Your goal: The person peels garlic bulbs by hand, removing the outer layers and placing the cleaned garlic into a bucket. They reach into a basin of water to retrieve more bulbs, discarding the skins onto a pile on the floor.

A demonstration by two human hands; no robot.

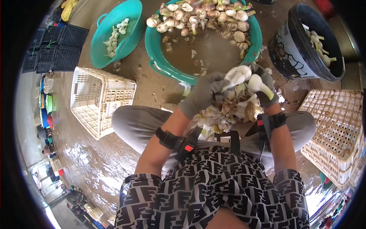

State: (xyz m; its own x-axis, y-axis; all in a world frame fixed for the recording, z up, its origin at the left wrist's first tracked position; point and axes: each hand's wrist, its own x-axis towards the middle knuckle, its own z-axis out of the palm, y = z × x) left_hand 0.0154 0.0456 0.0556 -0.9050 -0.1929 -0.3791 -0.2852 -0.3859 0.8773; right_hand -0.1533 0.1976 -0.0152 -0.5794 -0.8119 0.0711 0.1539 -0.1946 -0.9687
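Both my hands wear grey gloves and meet above my lap. My right hand is closed around a white garlic bulb whose greenish stem points down to the right. My left hand pinches a white, glossy piece of garlic skin right beside that bulb. Below the hands lies a heap of loose garlic peels, partly hidden by them. Just beyond stands a green basin with brownish water and many unpeeled garlic bulbs piled at its far side.
At the far left a second green basin holds several clean white bulbs. A black bucket at the right contains more peeled bulbs. White plastic crates stand at the left and right. Black crates are stacked farther left on the wet floor.
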